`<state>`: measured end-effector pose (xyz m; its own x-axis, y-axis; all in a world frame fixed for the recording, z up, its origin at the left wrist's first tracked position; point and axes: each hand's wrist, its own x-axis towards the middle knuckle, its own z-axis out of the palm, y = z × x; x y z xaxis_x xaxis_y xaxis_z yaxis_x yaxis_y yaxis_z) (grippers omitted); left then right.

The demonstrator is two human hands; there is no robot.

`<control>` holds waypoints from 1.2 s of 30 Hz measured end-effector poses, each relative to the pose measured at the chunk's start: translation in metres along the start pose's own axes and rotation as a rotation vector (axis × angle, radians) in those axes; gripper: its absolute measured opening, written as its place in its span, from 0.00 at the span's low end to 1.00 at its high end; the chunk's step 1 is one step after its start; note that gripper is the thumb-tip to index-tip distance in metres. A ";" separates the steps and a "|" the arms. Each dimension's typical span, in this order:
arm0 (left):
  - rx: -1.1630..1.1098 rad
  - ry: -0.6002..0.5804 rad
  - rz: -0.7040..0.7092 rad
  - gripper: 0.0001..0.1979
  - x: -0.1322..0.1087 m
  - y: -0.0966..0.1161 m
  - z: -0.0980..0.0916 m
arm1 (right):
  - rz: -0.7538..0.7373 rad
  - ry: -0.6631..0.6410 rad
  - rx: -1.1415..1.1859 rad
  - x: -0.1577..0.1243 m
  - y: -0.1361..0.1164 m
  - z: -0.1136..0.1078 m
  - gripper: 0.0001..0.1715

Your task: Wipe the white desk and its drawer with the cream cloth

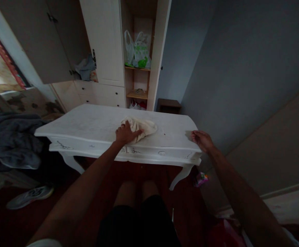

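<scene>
Mid-frame, the left hand (pixel 125 133), fingers (pixel 127 125) spread, presses cloth (pixel 146 127), probably light, soft, best gripped by its folds; right hand (pixel 203 140) curls, contents unclear.

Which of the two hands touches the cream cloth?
The left hand, on the cloth; the right hand is away, at the right end of the table.

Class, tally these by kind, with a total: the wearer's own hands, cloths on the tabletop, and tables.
Hands: 2 (left hand, right hand)
Cloth: 1
Table: 1
Total: 4
</scene>
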<state>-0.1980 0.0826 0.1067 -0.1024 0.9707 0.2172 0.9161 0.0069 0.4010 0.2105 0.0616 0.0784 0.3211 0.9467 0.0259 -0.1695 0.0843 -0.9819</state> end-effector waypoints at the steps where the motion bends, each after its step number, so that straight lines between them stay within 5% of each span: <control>1: 0.017 -0.023 -0.002 0.55 -0.001 0.008 0.003 | -0.011 0.013 0.007 0.002 0.003 0.001 0.14; 5: 0.061 -0.017 0.058 0.56 0.001 0.036 0.015 | -0.072 0.039 -0.019 0.002 0.010 0.007 0.11; 11: -0.021 0.084 0.346 0.35 -0.027 0.053 0.021 | -0.146 0.056 -0.091 -0.004 0.012 0.010 0.14; 14: -0.055 0.151 0.475 0.34 -0.078 0.031 0.031 | -0.197 0.065 -0.134 -0.006 0.014 0.010 0.15; 19: -0.132 0.277 0.514 0.23 -0.152 -0.039 0.071 | -0.237 0.062 -0.125 -0.008 0.015 0.010 0.16; 24: -0.087 0.204 0.365 0.20 -0.148 -0.064 0.096 | -0.253 0.067 -0.119 -0.009 0.015 0.011 0.15; 30: -0.086 0.265 0.178 0.13 -0.134 -0.034 0.109 | -0.257 0.062 -0.141 -0.009 0.015 0.011 0.14; 36: -0.249 0.208 -0.089 0.29 -0.151 -0.001 0.130 | -0.261 0.085 -0.155 -0.009 0.015 0.011 0.12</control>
<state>-0.1327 -0.0329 -0.0426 -0.2783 0.8991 0.3379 0.7794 0.0058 0.6265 0.1949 0.0576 0.0656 0.4134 0.8692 0.2714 0.0705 0.2666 -0.9612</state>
